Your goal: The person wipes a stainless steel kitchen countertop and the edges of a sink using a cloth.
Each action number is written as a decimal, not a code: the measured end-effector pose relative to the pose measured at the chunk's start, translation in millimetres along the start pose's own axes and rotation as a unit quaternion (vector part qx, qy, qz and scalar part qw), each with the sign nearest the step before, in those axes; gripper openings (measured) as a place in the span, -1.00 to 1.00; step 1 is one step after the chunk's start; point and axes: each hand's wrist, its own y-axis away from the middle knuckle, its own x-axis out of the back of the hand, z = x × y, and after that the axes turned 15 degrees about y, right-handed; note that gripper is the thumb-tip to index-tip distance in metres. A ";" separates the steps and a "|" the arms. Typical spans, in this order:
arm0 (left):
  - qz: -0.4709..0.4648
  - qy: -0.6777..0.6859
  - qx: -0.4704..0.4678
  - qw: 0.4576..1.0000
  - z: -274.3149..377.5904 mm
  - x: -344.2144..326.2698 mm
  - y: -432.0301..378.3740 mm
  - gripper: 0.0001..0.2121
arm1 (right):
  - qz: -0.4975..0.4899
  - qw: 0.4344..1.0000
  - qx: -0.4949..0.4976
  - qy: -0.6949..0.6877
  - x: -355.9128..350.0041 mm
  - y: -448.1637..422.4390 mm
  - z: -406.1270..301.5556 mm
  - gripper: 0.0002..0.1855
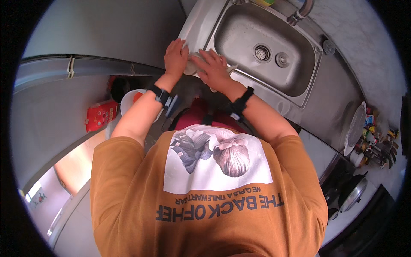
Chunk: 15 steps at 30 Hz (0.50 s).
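A pale, crumpled cloth (191, 66) lies at the front edge of the steel counter, left of the sink (237, 35). My right hand (214, 70) is over it with the fingers spread, and a corner of the cloth sticks out past the wrist side. Just left of the cloth is my left hand (175, 59), its fingers pointing toward the counter (196, 29). Whether those fingers grip part of the cloth is hidden. In the sink basin are the drain strainer (262, 53) and a round metal stopper (282, 60).
A refrigerator (106, 32) stands close on the left. Below my left forearm are a white bucket (126, 99) and a red packet (102, 115). The faucet (298, 16) hangs over the sink's back rim. To the right are a round tray (355, 130), seasoning containers and a lidded pan (353, 194).
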 end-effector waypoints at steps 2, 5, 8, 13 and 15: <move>-0.015 -0.054 -0.032 0.998 27.1 14.7 20.1 -0.65 | 0.021 0.999 -0.008 0.032 22.4 14.9 14.0 -0.42; -0.039 -0.068 -0.032 0.996 58.7 27.3 45.8 -0.59 | 0.080 0.995 -0.034 0.049 51.4 56.7 63.3 -0.43; -0.047 -0.076 -0.071 0.994 92.6 35.9 52.9 -0.55 | 0.113 0.976 -0.127 0.135 79.4 124.9 124.3 -0.45; -0.137 -0.054 -0.006 0.989 115.9 -1.3 71.5 -0.36 | 0.057 0.860 -0.389 0.325 115.4 240.3 221.7 -0.40; -0.165 -0.153 0.039 0.974 113.3 -27.0 78.5 -0.27 | 0.033 0.807 -0.490 0.327 117.6 268.5 244.4 -0.40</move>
